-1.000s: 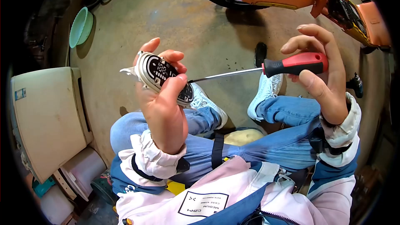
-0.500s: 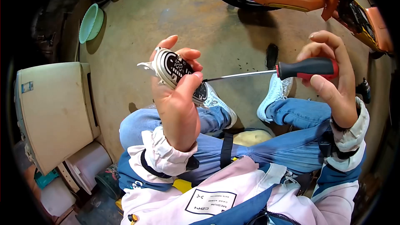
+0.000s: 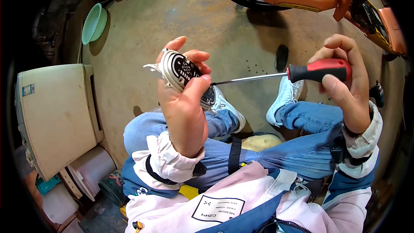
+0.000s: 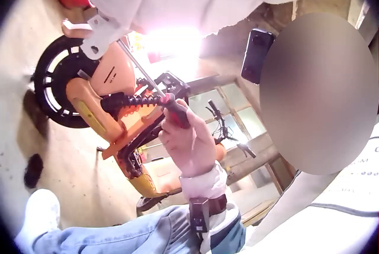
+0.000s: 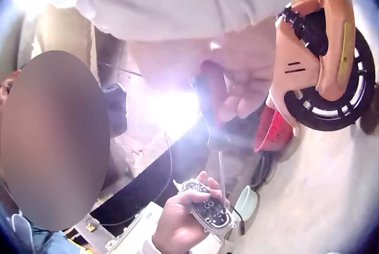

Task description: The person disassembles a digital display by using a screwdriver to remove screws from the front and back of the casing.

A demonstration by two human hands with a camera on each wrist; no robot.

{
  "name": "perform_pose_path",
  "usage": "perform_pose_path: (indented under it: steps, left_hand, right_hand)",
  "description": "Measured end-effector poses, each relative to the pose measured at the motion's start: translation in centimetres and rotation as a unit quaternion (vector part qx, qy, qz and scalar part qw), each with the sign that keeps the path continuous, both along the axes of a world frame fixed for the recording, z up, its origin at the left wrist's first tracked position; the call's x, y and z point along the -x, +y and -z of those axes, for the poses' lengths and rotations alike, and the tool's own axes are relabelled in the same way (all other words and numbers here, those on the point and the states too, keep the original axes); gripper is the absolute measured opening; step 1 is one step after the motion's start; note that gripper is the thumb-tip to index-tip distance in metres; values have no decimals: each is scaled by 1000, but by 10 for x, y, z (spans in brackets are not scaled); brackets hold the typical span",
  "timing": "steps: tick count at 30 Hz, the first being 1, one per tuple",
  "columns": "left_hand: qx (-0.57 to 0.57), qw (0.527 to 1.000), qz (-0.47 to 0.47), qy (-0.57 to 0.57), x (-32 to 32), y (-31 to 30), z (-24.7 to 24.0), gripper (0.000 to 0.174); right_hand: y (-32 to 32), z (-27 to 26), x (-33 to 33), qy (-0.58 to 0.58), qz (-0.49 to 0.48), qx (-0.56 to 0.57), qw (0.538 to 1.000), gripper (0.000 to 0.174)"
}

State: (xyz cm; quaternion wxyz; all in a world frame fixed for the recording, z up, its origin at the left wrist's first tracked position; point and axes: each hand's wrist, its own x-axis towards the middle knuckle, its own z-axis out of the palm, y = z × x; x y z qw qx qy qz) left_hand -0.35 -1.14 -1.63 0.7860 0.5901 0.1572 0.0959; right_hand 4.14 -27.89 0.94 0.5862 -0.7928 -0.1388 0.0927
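My left hand grips an oval instrument display with a pale metallic rim and a black face with white markings, its thumb lying across the face. The right hand holds a screwdriver by its red and black handle, fingers curled round it and thumb underneath. The long metal shaft runs level to the left, its tip at the edge of the display beside the left thumb. In the right wrist view the display shows face-on in the left hand, the shaft meeting its edge.
An orange motorbike stands at the far side. On the floor lie a black oblong object and a drill-like tool. A green basin and a large cream-coloured box are on the left.
The screwdriver handle has rolled about its axis, its red and black sides swapping and coming back. The head view shifted a little early on; the left hand keeps its grip on the display.
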Motion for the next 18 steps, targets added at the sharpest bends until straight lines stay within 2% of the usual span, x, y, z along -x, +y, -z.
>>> perform_pose_path:
  steps: [2, 4, 7, 9, 11, 13, 15, 16, 18]
  left_hand:
    - [5, 1000, 4, 2, 0, -1, -1, 60]
    - [10, 1000, 7, 4, 1, -2, -3, 60]
    - [-14, 1000, 13, 13, 1, -2, -4, 62]
    - [-25, 1000, 9, 10, 0, -1, -2, 62]
    - [-11, 1000, 7, 4, 0, 0, 0, 61]
    - [3, 1000, 5, -2, 0, 0, 0, 60]
    - [11, 1000, 9, 7, 1, -1, -2, 60]
    - [11, 1000, 9, 7, 1, -1, -2, 60]
    - [-16, 1000, 17, 7, 1, -2, -2, 62]
  right_hand:
    - [-7, 0, 1, 32, 0, 27, 999, 50]
    - [-11, 2, 3, 36, 24, 67, 997, 59]
    - [0, 3, 2, 18, 46, 35, 998, 68]
    - [1, 5, 0, 26, 23, 29, 999, 64]
    - [10, 15, -3, -107, 23, 7, 994, 64]
    - [3, 8, -1, -83, 19, 2, 996, 62]
    - [-8, 0, 1, -24, 21, 88, 996, 59]
    - [-11, 0, 2, 28, 32, 59, 997, 62]
    - [-6, 1, 2, 32, 34, 36, 998, 66]
